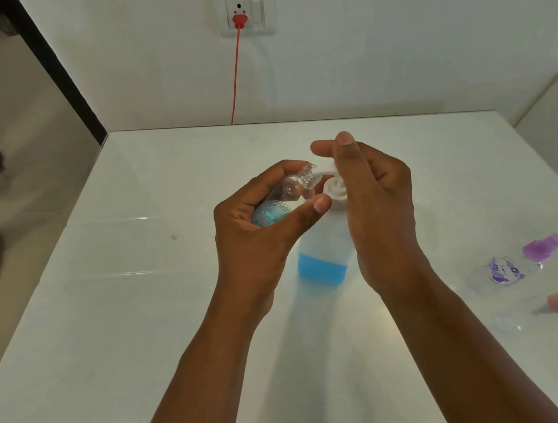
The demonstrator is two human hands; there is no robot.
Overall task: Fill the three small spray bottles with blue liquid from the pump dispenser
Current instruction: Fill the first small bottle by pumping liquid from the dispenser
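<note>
White glossy surface [114, 297] against a white wall, red plug and cord [236, 67] in the socket at the far side.

Small clear spray bottle [289, 193], cap off, is tilted in the left hand [256, 234]: fingers and thumb curled round its body, open threaded neck pointing right at the pump spout [321, 171], touching or just short of it. Bubbly blue liquid sits in its lower part, so partly filled.

Right hand [375, 194] is on the pump dispenser [323, 255]: fingers curled at the pump head, two raised and straighter. Can't tell if it's pressing right now. Dispenser stands upright between the two hands, blue liquid low in it.

Handling, my read: small bottle is light thin plastic, likely slick if soapy. Grip mid-body, not the neck, and don't squeeze hard. Narrow mouth, so alignment with the spout matters or it dribbles. Dispenser is running light and may tip under an off-axis push; press straight down.

Two more spray bottles lie at the right, purple-capped [517, 262] and pink-capped [552, 306], both seemingly empty, well apart from the hands.
</note>
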